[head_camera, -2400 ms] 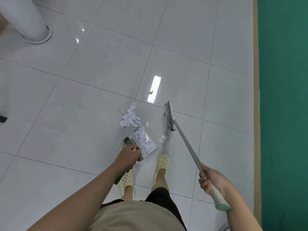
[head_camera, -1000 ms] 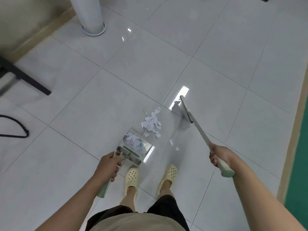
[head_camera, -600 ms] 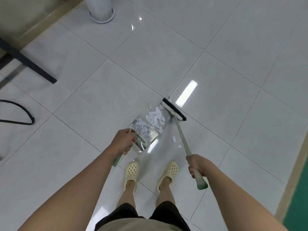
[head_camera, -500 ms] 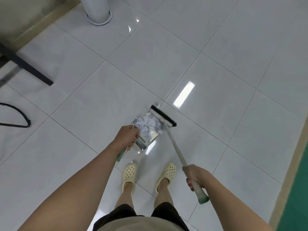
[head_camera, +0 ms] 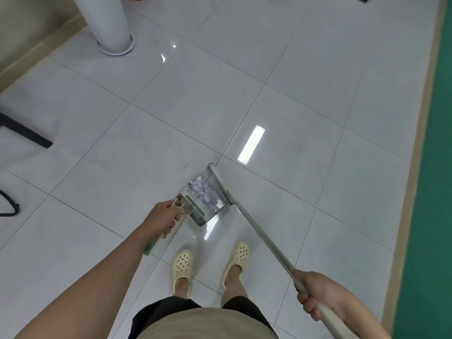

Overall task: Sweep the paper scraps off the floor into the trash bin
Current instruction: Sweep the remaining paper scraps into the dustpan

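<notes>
Paper scraps lie heaped inside the dustpan, just below the centre of the frame, on the pale tiled floor. Dustpan tilted, its open mouth toward the upper right, where the broom head lies right against its edge. Left hand, lower centre-left, fingers curled round the dustpan handle, whose green end sticks out below the fist. Right hand, lower right, wrapped around the upper part of the broom pole; the pole runs as a diagonal from the hand up-left to the head. Both grips closed tight on their handles. Two feet in cream perforated clogs stand bottom centre, just below the dustpan. Upper left: base of a white column with a ring at the floor. Left edge: a dark furniture leg and a black cable loop. Green surface down the right edge behind a beige border strip. Bright rectangular light reflection on the tiles above the broom head.
</notes>
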